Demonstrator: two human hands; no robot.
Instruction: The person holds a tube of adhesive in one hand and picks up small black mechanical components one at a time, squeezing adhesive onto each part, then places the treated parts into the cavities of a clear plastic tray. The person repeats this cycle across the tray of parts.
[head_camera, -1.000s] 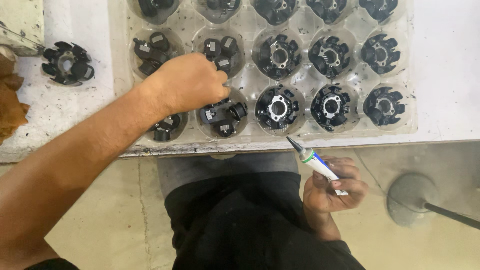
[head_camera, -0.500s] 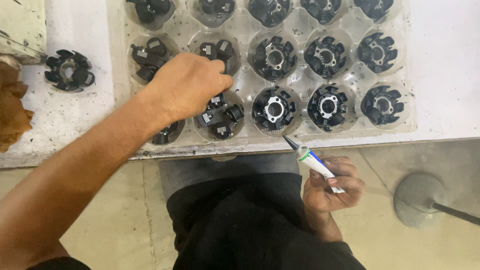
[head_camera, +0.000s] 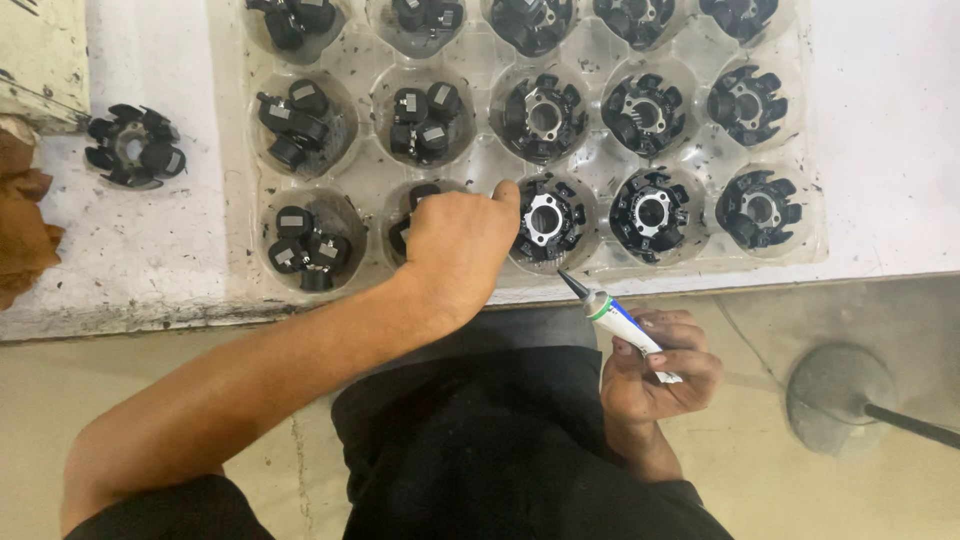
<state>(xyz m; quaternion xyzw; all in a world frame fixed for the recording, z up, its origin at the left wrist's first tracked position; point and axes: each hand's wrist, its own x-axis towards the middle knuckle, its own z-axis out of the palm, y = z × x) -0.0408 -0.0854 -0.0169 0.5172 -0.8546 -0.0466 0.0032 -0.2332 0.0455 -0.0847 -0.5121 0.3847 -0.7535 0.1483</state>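
The left hand (head_camera: 458, 250) lies curled over the near row of the clear plastic tray (head_camera: 480, 175), its thumb tip touching the black round part with the metal centre (head_camera: 545, 220) that sits in the tray's near middle pocket; whether the fingers grip anything beneath the palm cannot be told, since the hand hides that pocket. The right hand (head_camera: 655, 370) is held just off the tray's near edge, below the bench, closed around a small white tube (head_camera: 620, 320) whose dark pointed nozzle aims up at that same pocket. To do this step well, it seems wise to steady the part with the thumb so it cannot turn in its pocket, bring the nozzle in low over the tray's rim, and squeeze gently so only a small bead lands on the part, not on the plastic. Toward the tray's left side the pockets hold loose black pieces (head_camera: 300, 245); beyond its left edge one assembled part (head_camera: 133, 147) sits alone on the bench.
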